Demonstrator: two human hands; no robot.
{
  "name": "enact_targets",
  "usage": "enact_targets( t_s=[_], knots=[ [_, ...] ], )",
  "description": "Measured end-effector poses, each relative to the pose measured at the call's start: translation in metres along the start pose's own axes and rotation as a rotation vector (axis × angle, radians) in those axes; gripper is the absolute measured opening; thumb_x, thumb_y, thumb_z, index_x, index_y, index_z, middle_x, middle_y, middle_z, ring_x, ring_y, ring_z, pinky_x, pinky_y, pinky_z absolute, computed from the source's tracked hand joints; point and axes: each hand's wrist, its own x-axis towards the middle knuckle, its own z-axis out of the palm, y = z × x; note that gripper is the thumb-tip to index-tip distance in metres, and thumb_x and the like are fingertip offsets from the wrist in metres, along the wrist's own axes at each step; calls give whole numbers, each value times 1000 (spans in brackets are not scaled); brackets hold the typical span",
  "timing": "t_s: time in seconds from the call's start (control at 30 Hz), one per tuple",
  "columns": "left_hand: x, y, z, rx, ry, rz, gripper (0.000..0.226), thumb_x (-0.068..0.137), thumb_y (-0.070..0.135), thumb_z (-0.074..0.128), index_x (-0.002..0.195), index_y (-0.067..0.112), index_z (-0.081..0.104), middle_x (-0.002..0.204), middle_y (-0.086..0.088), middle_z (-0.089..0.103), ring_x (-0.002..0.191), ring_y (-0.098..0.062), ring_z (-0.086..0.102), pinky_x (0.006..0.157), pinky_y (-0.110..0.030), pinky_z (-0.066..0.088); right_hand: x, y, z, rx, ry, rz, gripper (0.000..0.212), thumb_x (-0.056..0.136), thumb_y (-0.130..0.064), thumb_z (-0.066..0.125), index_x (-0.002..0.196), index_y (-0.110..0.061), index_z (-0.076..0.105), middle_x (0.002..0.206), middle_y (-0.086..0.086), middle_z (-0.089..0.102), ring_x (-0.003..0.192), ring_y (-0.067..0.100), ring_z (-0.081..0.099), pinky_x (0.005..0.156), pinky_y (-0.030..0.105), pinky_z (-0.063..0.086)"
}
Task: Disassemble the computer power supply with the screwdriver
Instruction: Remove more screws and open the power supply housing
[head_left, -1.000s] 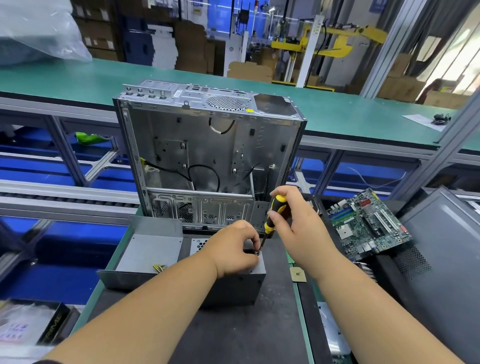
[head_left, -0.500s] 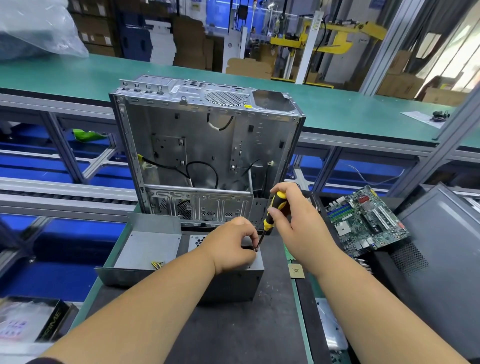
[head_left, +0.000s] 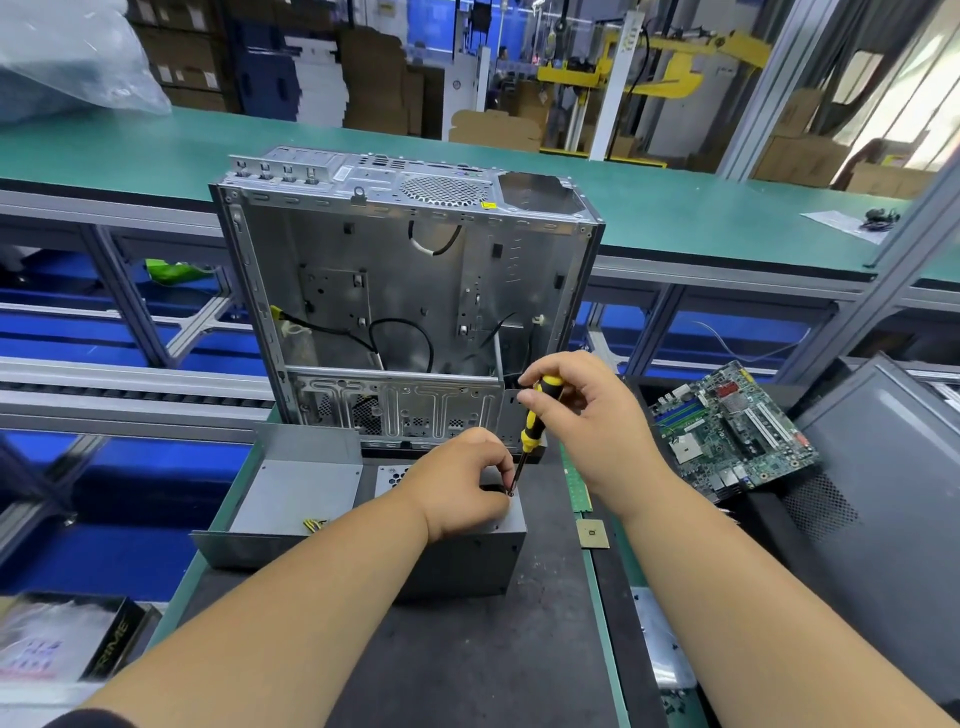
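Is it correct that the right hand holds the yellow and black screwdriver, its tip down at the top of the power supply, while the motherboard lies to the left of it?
Not entirely. The head view shows the motherboard to the right of the power supply, not left. The right hand does hold the screwdriver, tip down.

Factory assembly-line floor: green conveyor belt (head_left: 675, 218), aluminium framing (head_left: 644, 270), stacked cardboard boxes (head_left: 374, 78)

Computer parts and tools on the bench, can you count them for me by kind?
Screwdrivers: 1, the yellow and black screwdriver
Power supply boxes: 1, the power supply
Loose grey covers: 1, the cover
Computer cases: 1, the open case
Green circuit boards: 1, the motherboard
Small square chips: 1, the chip
Total: 6
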Motion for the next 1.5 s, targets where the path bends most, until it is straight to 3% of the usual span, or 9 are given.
enact_targets(
  t_s=[0.17,0.33,0.57,0.73,0.9,1.03,1.17,1.33,1.5],
  knots=[
    [2,0,0,0,-6,-11,14,69,23,65,76,33,60,107,15,51,103,-10,55,95,-40,46,0,2,0,81,-44,29,35,92,-17,67,111,-46,60,93,-11,67,89,9,64,77,16,52],
    [2,0,1,-1,-20,-22,13,69,25,65,79,31,62,107,16,51,103,-10,56,95,-41,46,0,7,-1,173,11,98,23,86,-26,73,95,-40,56,95,-6,73,92,11,70,74,24,58],
    [4,-2,1,1,-21,-24,13,71,19,66,80,28,63,108,15,51,104,-12,56,96,-40,46,3,10,0,279,41,107,18,82,-28,75,95,-35,63,93,3,73,93,22,72,74,28,60],
    [5,-3,1,22,-34,-18,13,73,20,67,82,29,62,109,15,50,104,-13,55,95,-40,47,4,9,0,252,38,119,17,82,-30,73,96,-34,64,95,6,73,93,24,72,81,41,61],
    [6,-7,0,17,-25,-11,10,77,25,69,78,30,61,108,15,50,101,-11,55,93,-38,47,5,4,6,244,-53,107,20,92,-11,58,106,-25,63,105,-1,74,98,21,72,85,41,59],
    [8,-10,-1,20,-24,21,12,75,30,70,74,34,59,104,15,50,98,-10,55,92,-36,48,4,3,18,299,4,190,24,95,-14,43,108,-26,59,106,-2,72,97,21,70,75,42,57],
    [9,-13,2,10,-21,32,10,72,33,69,75,35,59,104,16,48,96,-12,55,88,-36,49,-2,2,31,398,83,222,25,96,-10,38,106,-20,60,98,6,67,96,29,64,90,59,48],
    [10,-15,3,8,-33,54,7,73,34,65,76,34,59,106,12,48,91,-16,55,78,-35,53,-1,-11,48,518,236,294,16,91,-20,39,89,-20,56,79,1,54,69,16,44,66,31,38],
    [12,-16,4,9,-18,72,11,73,33,65,71,37,55,104,12,48,90,-17,55,75,-34,52,5,-15,56,523,289,319,23,96,-28,47,75,-24,55,72,-1,48,60,14,39,58,26,33]
  ],
)
